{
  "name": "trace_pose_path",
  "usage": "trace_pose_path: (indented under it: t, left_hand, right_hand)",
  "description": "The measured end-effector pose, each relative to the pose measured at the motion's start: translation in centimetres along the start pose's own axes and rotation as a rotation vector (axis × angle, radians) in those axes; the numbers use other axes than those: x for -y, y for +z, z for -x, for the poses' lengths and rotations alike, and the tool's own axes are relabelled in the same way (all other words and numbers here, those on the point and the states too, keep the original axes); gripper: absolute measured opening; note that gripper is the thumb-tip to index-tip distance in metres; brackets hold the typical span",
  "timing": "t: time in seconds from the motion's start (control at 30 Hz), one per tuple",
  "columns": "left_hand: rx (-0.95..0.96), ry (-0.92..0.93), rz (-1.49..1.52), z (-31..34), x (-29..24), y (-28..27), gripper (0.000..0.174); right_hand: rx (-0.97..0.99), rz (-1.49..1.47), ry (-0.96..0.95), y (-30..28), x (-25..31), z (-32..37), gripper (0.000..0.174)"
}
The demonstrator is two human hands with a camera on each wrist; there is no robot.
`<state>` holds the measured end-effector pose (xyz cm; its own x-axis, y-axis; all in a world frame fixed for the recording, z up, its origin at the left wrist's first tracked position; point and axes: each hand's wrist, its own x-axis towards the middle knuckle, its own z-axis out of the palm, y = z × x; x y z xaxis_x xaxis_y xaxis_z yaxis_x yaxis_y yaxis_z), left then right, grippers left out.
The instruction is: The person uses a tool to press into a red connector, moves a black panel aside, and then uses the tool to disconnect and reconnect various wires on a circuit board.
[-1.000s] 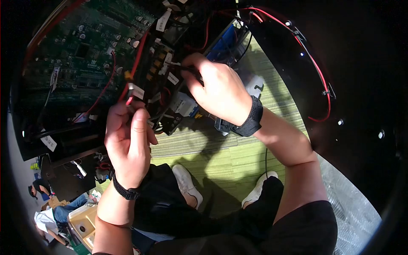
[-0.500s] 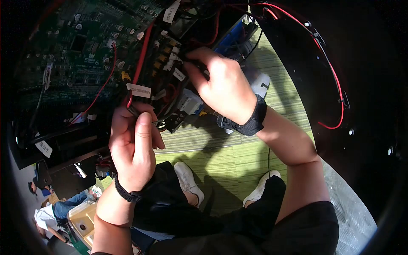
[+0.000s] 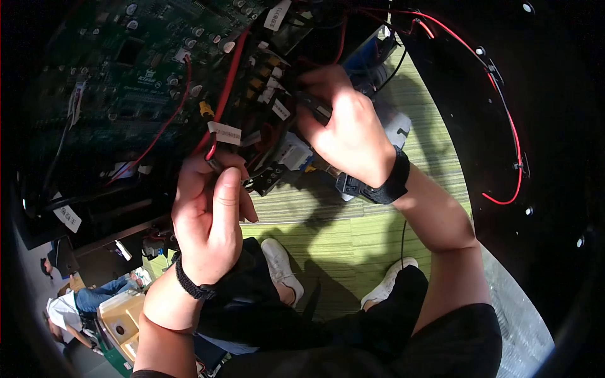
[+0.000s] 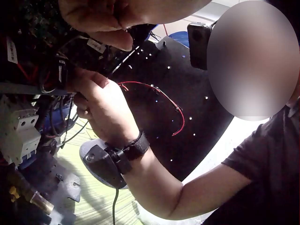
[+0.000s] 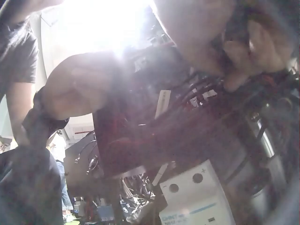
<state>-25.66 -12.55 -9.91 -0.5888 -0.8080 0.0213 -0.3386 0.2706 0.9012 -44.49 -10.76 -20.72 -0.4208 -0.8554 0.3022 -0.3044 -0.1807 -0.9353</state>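
Labelled red-and-black cable (image 3: 212, 152) is running beside the green circuit board (image 3: 135, 82); the left hand (image 3: 208, 217) is pinching its dark sleeve. The right hand (image 3: 353, 132) is gripping a dark lead (image 3: 314, 105). The cable is probably handling light and flexible; the sleeve is offering better purchase than the thin, strain-prone conductors.

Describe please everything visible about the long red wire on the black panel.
The red wire is thin and smooth, apparently plastic-coated. It curves in a long arc down the black panel, where small dark clips hold it at two places. Between them, a paler strand runs alongside. Its lower end hooks back and stops free, with no plug visible. Its upper part runs toward the dark cables, where its start cannot be made out. The left hand and right hand are both away from it.
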Motion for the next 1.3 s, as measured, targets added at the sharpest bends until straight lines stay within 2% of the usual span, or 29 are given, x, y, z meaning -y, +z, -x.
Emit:
trace_pose_path:
  t: [0.07,0.17,0.3,0.37,0.6,0.73,1.3]
  left_hand:
    - [-0.009,0.004,-0.034,0.0,-0.1,0.1,0.011]
    - [-0.02,0.011,-0.027,0.1,0.1,0.0,0.011]
    - [0.025,-0.01,0.017,0.1,0.1,-0.5,0.011]
    - [0.03,-0.01,0.014,0.0,0.0,-0.5,0.011]
    - [0.02,0.002,0.024,0.0,0.2,-0.4,0.011]
    - [-0.03,0.024,0.003,0.0,0.2,0.1,0.013]
    - [-0.014,-0.002,0.032,0.0,0.3,-0.1,0.012]
  right_hand:
    - [0.009,-0.016,0.059,-0.3,0.4,0.0,0.036]
    - [-0.01,0.101,0.034,-0.6,0.6,0.0,0.033]
    - [-0.013,0.105,-0.01,-0.5,0.4,-0.2,0.028]
    - [-0.096,0.102,-0.051,-0.3,0.0,-0.2,0.026]
    - [-0.129,0.078,-0.007,-0.1,0.0,0.0,0.028]
    - [-0.132,0.12,-0.028,-0.1,-0.1,0.3,0.026]
    - [-0.201,0.17,-0.177,0.3,-0.3,0.9,0.023]
